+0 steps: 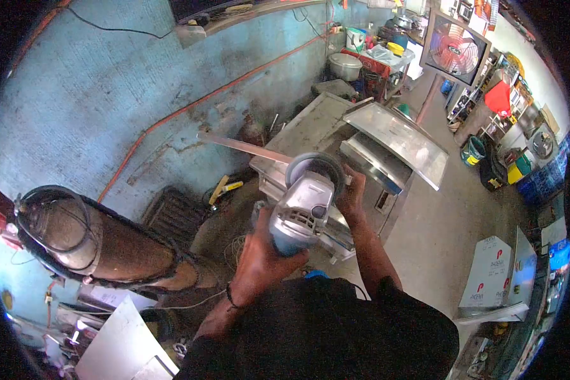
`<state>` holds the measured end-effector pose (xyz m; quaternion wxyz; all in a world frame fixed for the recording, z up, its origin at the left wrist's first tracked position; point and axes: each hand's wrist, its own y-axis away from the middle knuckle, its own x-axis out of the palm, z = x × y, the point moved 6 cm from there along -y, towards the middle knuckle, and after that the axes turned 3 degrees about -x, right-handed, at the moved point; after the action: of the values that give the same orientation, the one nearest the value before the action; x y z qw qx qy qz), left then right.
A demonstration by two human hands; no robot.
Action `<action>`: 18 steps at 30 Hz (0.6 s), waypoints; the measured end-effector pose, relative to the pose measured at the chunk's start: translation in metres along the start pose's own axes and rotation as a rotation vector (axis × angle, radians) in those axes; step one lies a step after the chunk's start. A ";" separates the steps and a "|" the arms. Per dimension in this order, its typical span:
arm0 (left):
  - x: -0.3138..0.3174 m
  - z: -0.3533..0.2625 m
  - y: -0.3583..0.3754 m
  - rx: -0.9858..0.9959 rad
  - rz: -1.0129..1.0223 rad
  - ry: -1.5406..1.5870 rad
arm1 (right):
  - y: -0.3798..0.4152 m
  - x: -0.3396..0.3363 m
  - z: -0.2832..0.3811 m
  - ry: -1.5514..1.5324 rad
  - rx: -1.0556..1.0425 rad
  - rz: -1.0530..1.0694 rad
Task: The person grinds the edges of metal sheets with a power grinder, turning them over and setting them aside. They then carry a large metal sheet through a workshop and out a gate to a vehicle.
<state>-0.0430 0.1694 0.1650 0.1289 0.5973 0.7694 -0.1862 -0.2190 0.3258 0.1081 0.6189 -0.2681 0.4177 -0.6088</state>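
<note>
My left hand (259,256) is wrapped around the rear body of an angle grinder (304,202), which is held up in front of my chest. Its round disc (316,166) looks blurred at the far end. From behind the disc a long, flat metal strip (244,147) sticks out to the left. At the disc's right edge, my right hand (353,191) is closed in line with the strip and seems to grip its near end; the disc partly hides these fingers. Below the grinder lie metal pieces (341,244) at the edge of a worktable (310,123).
Sheet-metal panels (402,139) lie on the table's right side. At left stands a large gas cylinder (114,237) with a hose, beside a blue wall (107,95). A framed fan (455,50) is at the back right. Printed sheets (487,272) lean at right.
</note>
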 end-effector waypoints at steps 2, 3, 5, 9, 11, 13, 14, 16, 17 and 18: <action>0.002 -0.006 0.000 -0.048 0.014 -0.021 | -0.005 -0.001 0.003 -0.053 0.073 0.013; 0.003 -0.005 -0.001 -0.045 0.020 -0.024 | -0.007 -0.003 0.003 -0.050 0.075 0.007; 0.001 -0.002 -0.002 -0.042 -0.047 0.016 | -0.007 0.004 -0.010 -0.187 0.304 0.137; 0.007 -0.010 -0.002 -0.050 0.026 -0.038 | -0.002 0.007 -0.020 -0.091 0.115 0.126; 0.010 -0.016 -0.002 -0.050 0.071 -0.016 | -0.004 0.007 -0.017 -0.205 0.208 0.144; 0.007 -0.006 -0.002 0.012 0.013 0.066 | -0.004 0.006 -0.013 -0.125 0.165 0.070; 0.001 -0.005 -0.001 0.073 -0.045 0.147 | -0.003 0.003 -0.012 -0.047 0.122 -0.004; -0.019 -0.004 0.005 -0.061 -0.125 0.242 | -0.004 0.010 -0.030 -0.141 0.246 0.101; -0.030 -0.001 0.008 -0.068 -0.179 0.290 | -0.005 0.011 -0.033 -0.121 0.242 0.057; -0.042 0.003 0.011 -0.074 -0.234 0.339 | -0.006 0.012 -0.037 -0.101 0.234 0.015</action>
<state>-0.0219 0.1335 0.1789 -0.0031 0.5214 0.8506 -0.0682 -0.2543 0.3202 0.0918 0.6709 -0.2212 0.3140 -0.6343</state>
